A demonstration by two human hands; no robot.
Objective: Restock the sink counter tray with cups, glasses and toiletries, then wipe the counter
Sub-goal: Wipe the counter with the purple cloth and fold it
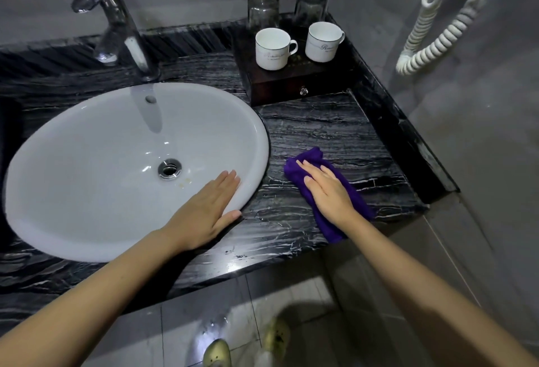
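A purple cloth (303,162) lies on the black marble counter (326,130) to the right of the sink. My right hand (328,191) presses flat on the cloth with fingers together. My left hand (208,207) rests flat and empty on the rim of the white sink (87,168). At the back right stands a dark wooden tray box (280,86) with a small drawer knob. Two white cups (272,48) (322,41) stand upright on it. Behind them are two upturned glasses (262,9) (310,2).
A chrome faucet (116,25) rises behind the sink. A white coiled cord (434,31) hangs on the wall at the right. The counter ends in a raised edge on the right. Below, the tiled floor and my shoes are visible.
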